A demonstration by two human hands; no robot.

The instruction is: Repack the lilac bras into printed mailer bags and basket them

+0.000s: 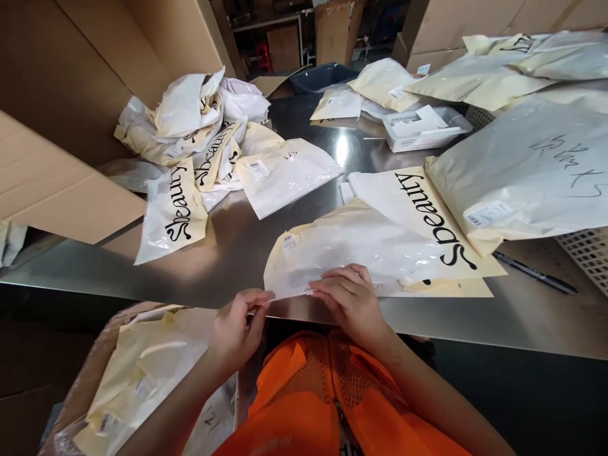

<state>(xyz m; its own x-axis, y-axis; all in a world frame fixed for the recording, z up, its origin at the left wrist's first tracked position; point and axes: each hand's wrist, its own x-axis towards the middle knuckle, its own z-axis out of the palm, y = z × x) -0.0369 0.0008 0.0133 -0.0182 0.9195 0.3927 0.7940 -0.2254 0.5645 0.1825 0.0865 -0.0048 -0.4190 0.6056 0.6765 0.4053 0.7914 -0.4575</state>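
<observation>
A white and cream plastic packaging bag (327, 244) lies on the metal table in front of me, a small barcode label near its left end. My left hand (244, 320) pinches the bag's near left corner between thumb and fingers. My right hand (349, 294) is closed on the near edge, a little to the right, its thumb mostly hidden. Under the bag's right part lie more bags, one printed "Sbeauty" (432, 218). To the right rests a large filled bag (536, 164) with handwriting and a label.
Bags are heaped at the mouth of a big cardboard box (52, 171) on the left. A black marker (536, 272) lies at right, by a white plastic basket (586, 253). A white tray (418, 126) stands behind. Below left, a container holds more bags (147, 361).
</observation>
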